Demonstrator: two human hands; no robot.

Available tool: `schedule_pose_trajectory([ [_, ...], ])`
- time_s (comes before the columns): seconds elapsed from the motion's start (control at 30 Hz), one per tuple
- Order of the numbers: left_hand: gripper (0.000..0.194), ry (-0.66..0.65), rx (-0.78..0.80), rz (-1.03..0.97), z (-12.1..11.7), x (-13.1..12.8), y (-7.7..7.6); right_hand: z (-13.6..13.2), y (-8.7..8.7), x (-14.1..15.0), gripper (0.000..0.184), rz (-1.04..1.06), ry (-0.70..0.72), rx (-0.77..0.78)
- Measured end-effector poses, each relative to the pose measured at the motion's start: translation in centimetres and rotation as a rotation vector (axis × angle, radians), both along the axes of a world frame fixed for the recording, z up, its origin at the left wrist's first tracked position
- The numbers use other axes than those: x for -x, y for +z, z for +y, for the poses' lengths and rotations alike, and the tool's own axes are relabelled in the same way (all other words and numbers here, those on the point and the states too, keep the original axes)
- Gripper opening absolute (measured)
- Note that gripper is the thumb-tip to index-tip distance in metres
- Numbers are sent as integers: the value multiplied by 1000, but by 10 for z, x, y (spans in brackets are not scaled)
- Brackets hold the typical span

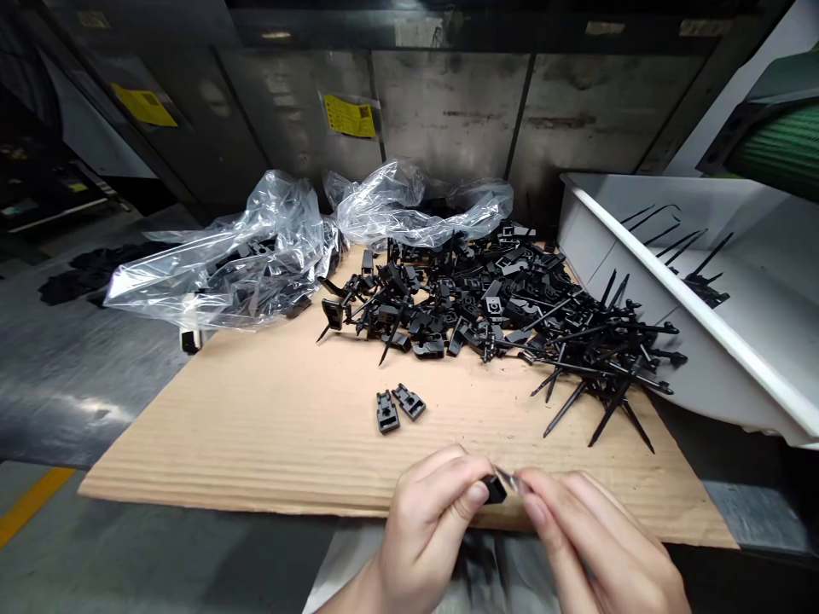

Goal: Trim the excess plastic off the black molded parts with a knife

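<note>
My left hand (435, 516) is closed, pinching a small black plastic part (495, 489) between thumb and forefinger at the cardboard's near edge. My right hand (589, 533) is closed too, its fingertips on a thin, shiny sliver (510, 479) that meets the black part; blur hides what kind of thing it is. Beyond my hands, two black plastic clips (387, 413) lie side by side on the cardboard sheet (269, 426). Farther back is a heap of black plastic parts (467, 298), with long black pointed pieces (601, 367) bunched at its right.
Clear plastic bags (256, 247) with black parts lie at the back left. At the right stands a light grey bin (694, 294) with black pointed pieces inside. A metal panel (448, 111) with yellow labels (349, 116) closes off the back.
</note>
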State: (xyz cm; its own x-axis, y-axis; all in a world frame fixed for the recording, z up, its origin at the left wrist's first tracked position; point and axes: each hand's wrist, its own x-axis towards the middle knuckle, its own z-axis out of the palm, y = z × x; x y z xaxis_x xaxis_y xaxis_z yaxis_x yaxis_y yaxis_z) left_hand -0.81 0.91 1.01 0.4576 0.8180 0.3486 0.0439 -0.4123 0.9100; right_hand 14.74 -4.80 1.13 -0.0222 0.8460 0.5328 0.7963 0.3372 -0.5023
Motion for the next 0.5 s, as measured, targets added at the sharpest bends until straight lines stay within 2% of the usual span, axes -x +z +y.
schedule_pose_trajectory([
  [0.1, 27, -1, 6, 1, 2, 0, 1, 2, -7, -9, 18, -66, -50, 21],
  [0.23, 28, -21, 1, -3, 3, -1, 3, 0, -4, -13, 19, 14, -7, 43],
  [0.43, 30, -54, 41, 4, 3, -1, 4, 8, 18, 1, 27, 429, 50, 254],
  [0.5, 33, -81, 86, 23, 4, 0, 4, 13, 22, 6, 20, 534, 118, 342],
])
